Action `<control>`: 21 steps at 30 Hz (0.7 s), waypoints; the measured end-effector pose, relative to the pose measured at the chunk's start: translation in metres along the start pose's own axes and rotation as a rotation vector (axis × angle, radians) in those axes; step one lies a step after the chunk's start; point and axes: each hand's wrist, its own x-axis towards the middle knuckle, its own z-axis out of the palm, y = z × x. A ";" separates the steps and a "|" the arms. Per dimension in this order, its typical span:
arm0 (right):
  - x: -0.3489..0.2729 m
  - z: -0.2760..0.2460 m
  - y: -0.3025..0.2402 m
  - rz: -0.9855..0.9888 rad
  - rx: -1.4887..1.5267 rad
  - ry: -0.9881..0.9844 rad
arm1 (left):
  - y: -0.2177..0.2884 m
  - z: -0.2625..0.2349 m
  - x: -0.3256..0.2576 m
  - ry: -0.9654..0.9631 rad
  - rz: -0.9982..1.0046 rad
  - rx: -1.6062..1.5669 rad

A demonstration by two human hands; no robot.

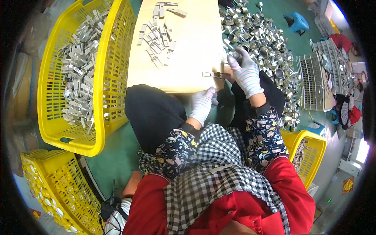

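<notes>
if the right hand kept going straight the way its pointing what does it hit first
Most likely the heap of shiny metal parts on the floor. The right hand points up and away from the body, its fingertips already at the heap's near edge, though depth is hard to judge.

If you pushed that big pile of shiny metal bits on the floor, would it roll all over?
Probably a little. The metal pile looks like loose, rounded, shiny pieces, so some would likely slide or roll on the smooth green floor. A handful would probably feel heavy and stiff, not bendy. The right hand reaching into it wears a glove, so edges may be sharp.
</notes>
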 end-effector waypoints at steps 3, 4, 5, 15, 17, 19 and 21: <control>0.012 0.022 -0.054 -0.474 -0.261 -0.139 | -0.038 -0.006 0.027 -0.060 0.191 0.103; 0.020 0.036 -0.062 -0.580 -0.288 -0.195 | -0.030 0.002 0.021 -0.025 0.296 0.105; 0.033 0.052 -0.067 -0.683 -0.315 -0.252 | -0.027 0.006 0.016 -0.063 0.279 0.061; 0.061 0.102 -0.086 -0.674 -0.585 -0.512 | -0.028 0.005 0.017 -0.035 0.356 0.443; 0.057 0.100 -0.072 -0.789 -0.536 -0.448 | -0.033 0.007 0.021 -0.009 0.316 0.571; 0.049 0.094 -0.075 -0.906 -0.452 -0.439 | -0.028 0.004 0.023 -0.018 0.229 0.450; 0.040 0.066 -0.079 -0.762 -0.334 -0.469 | -0.023 -0.002 0.026 -0.072 0.127 0.353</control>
